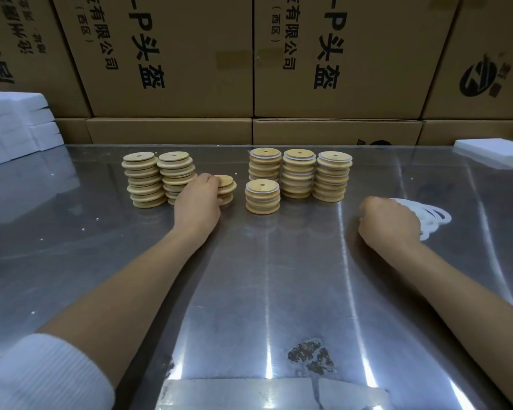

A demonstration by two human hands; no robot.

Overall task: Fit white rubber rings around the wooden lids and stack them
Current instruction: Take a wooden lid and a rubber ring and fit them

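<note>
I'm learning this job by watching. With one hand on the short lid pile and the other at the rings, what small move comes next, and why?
Probably lift the top lid off the short bare pile: the left hand already grips it, while the right hand is curled at the white rings, seemingly picking one to fit.

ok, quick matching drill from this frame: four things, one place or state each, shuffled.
Things:
1. left hand
2. right hand
3. short ringed stack
4. white foam blocks

States:
A. far left edge of the table
B. in front of the three tall ringed stacks
C. on the loose white rings
D. on the short plain lid stack

Pairs: 1-D, 2-C, 3-B, 4-A
</note>
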